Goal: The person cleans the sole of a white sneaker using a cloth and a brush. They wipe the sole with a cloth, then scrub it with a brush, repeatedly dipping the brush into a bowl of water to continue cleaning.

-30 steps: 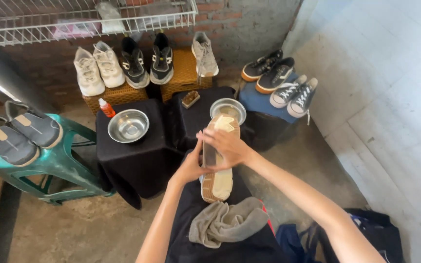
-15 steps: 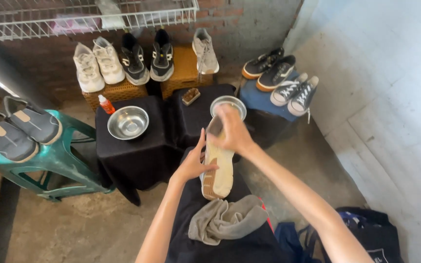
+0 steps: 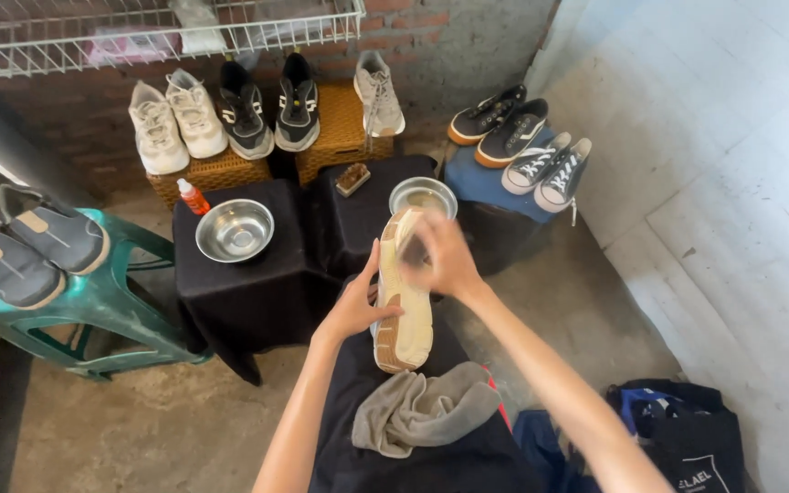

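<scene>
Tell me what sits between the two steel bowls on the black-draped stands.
In the head view, a small brown brush lies on the black cloth between the left steel bowl and the right steel bowl, set slightly farther back than both.

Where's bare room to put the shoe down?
Free: black cloth left of the brush, in front of the steel bowl, and on the lap left of the grey towel. Crowded: wicker boxes and green stool, full of shoes. Both hands, left hand and right hand, hold the shoe.
</scene>
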